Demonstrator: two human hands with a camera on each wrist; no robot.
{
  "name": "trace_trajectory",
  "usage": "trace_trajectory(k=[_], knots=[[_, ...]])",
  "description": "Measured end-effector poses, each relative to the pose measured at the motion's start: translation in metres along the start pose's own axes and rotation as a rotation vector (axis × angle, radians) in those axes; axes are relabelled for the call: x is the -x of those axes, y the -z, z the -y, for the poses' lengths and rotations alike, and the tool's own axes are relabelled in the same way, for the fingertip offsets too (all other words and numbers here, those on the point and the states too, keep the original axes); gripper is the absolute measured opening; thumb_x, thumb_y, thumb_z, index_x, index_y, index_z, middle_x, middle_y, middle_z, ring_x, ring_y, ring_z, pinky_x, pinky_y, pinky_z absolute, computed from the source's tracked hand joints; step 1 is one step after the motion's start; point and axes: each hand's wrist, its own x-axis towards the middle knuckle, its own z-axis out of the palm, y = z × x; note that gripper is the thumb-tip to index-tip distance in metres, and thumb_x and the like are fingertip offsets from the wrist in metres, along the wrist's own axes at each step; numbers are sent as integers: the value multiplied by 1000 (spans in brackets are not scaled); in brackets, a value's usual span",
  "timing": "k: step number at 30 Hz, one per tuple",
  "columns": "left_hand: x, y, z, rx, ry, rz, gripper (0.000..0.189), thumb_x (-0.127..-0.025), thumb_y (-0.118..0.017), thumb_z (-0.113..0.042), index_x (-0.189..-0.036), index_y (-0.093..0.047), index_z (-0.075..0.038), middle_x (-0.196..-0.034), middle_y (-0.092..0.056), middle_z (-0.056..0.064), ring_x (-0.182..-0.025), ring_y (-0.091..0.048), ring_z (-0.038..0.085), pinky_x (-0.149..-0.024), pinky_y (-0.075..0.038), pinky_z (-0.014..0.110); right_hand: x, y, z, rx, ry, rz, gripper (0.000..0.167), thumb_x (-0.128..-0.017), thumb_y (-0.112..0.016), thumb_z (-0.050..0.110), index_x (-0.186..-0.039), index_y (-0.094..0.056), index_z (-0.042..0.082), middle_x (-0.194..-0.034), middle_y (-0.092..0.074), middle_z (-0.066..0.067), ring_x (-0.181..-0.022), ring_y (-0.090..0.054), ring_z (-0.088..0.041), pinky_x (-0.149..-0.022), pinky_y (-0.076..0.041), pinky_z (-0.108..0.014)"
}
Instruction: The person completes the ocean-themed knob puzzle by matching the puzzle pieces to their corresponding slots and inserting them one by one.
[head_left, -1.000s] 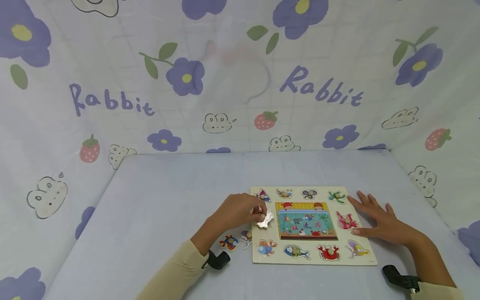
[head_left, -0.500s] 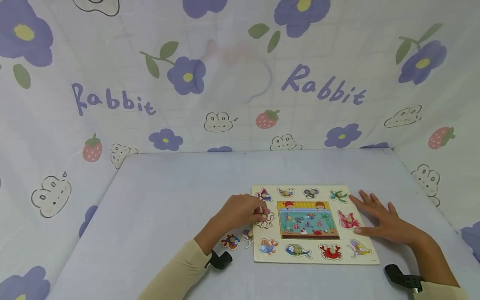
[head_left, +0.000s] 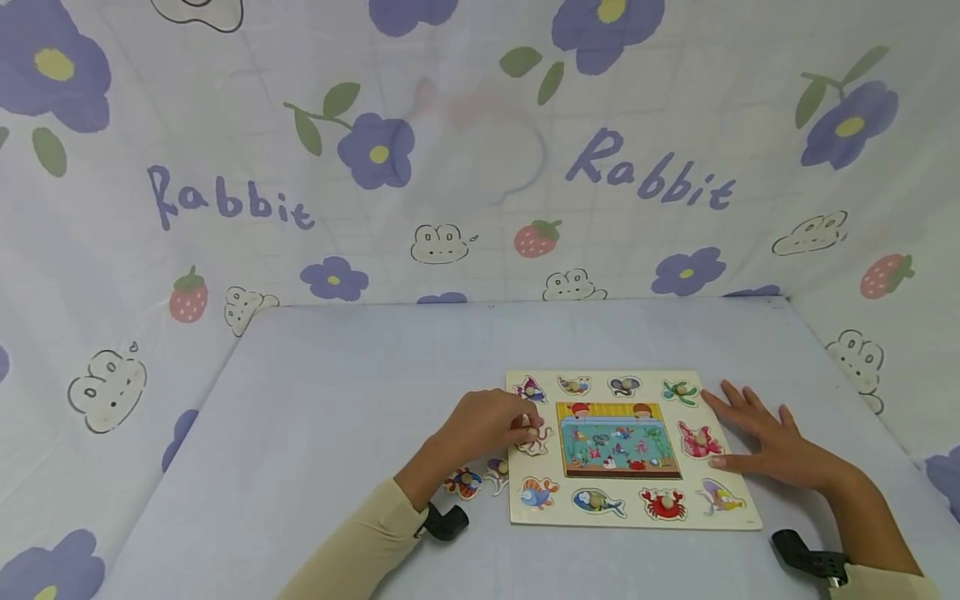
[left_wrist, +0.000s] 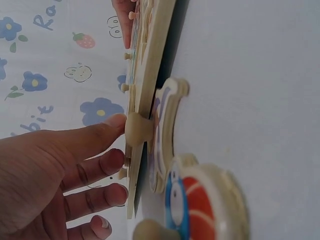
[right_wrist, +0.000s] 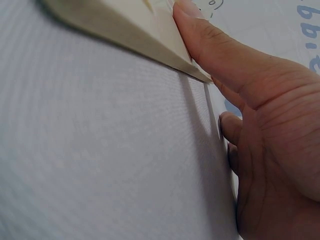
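A wooden peg puzzle board (head_left: 622, 521) with sea animals round a printed aquarium lies on the table. At its left side my left hand (head_left: 487, 421) pinches the knob of a pale pink octopus puzzle piece (head_left: 534, 448), partly hidden under the fingers, over the middle left spot. My right hand (head_left: 772, 446) is spread at the board's right edge, the thumb resting on its border; in the right wrist view that thumb (right_wrist: 215, 42) lies over the edge. Beside the left wrist are two loose pieces, an orange and blue fish (head_left: 463, 482) and a purple-headed one with tentacles (head_left: 497, 473).
Knobbed pieces such as the red crab (head_left: 663, 504) and pink starfish-like one (head_left: 699, 440) sit in the board. The lower left fish picture (head_left: 538, 493) and lower right yellow and purple picture (head_left: 722, 497) show no knob. Behind the table (head_left: 360, 375) hangs a printed curtain (head_left: 465, 183).
The octopus piece was tilted and glaring in the light a second ago; now it lies flatter on the board's left side, still pinched. The right hand stays put.
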Motion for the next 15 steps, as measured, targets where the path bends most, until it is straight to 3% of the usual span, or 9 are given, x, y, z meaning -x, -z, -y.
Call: trace_trajectory(k=[10, 15], knots=[[-1, 0, -2, -3, 11, 7, 15, -92, -74, -42, -97, -72, -28, -70, -55, -17, -64, -50, 4, -57, -39, 23, 1, 0, 3, 6, 13, -6, 100, -85, -77, 43, -163, -19, 18, -165, 1, -29, -148, 17, -52, -102, 26, -71], [-2, 0, -1, 3, 12, 18, 15, -92, -73, -43, -97, -71, -29, -71, -56, -17, -65, -50, 4, -57, -39, 24, 2, 1, 5, 5, 11, -1, 100, -85, -77, 43, -162, -19, 17, -165, 1, -29, -148, 17, -53, -102, 26, -71]])
